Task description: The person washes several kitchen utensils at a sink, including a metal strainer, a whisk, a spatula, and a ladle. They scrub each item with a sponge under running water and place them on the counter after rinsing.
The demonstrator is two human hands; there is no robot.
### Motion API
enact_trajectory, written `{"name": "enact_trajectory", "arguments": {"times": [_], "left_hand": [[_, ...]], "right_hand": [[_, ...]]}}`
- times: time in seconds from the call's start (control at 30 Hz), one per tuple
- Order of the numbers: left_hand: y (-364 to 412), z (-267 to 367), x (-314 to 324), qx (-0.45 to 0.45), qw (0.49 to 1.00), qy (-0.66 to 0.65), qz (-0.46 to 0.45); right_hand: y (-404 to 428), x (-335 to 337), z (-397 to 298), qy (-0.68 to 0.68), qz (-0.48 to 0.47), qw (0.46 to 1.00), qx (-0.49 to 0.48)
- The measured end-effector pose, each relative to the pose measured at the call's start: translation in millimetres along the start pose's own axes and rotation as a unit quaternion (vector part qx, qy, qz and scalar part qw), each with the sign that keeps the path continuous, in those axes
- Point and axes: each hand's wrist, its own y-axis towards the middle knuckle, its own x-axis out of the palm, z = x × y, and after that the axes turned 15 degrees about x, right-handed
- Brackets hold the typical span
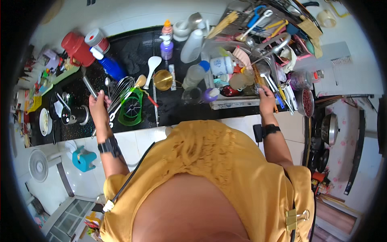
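Note:
My left hand grips a metal-handled utensil, its dark far end pointing away from me over the black counter. Right beside that hand lie a wire balloon whisk and a green apple slicer. My right hand is at the right end of the sink, fingers bent together; whether it holds something small is unclear. Close by are a slotted metal skimmer and several utensil handles. The sink is crowded with a white jar, a dark red glossy item and other wares.
Mid-counter stand a brass-coloured bowl, a white rice paddle, a clear bottle with blue cap and a purple pump bottle. A blue spray bottle lies left. A steel bowl of red beans sits right, below the faucet.

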Motion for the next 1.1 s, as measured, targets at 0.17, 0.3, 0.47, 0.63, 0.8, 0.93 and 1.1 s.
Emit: {"name": "enact_trajectory", "arguments": {"times": [0.17, 0.3, 0.47, 0.63, 0.8, 0.93, 1.1], "left_hand": [[-80.2, 84.8, 120.6, -0.066, 0.96, -0.108, -0.251], [-127.0, 88.7, 264.9, -0.185, 0.869, -0.156, -0.431], [-171.5, 32.4, 427.8, -0.273, 0.804, -0.255, -0.463], [-208.7, -33.5, 507.9, -0.303, 0.837, -0.252, -0.379], [-228.0, -64.1, 539.5, -0.339, 0.844, -0.26, -0.326], [-241.6, -70.1, 554.5, -0.332, 0.836, -0.254, -0.355], [-247.2, -77.3, 566.2, -0.319, 0.853, -0.23, -0.343]], "right_hand": [[66.3, 17.2, 29.1, 0.244, -0.115, 0.946, 0.18], [124.3, 16.0, 45.8, 0.399, -0.233, 0.84, 0.283], [184.0, 0.5, 51.8, 0.501, -0.35, 0.732, 0.301], [188.9, -27.4, 33.9, 0.387, -0.364, 0.839, 0.117], [175.0, -33.3, 12.3, 0.054, -0.269, 0.93, -0.245], [195.0, -22.9, 1.6, -0.042, -0.245, 0.905, -0.346], [212.6, -17.2, 10.4, -0.073, -0.273, 0.892, -0.352]]}}
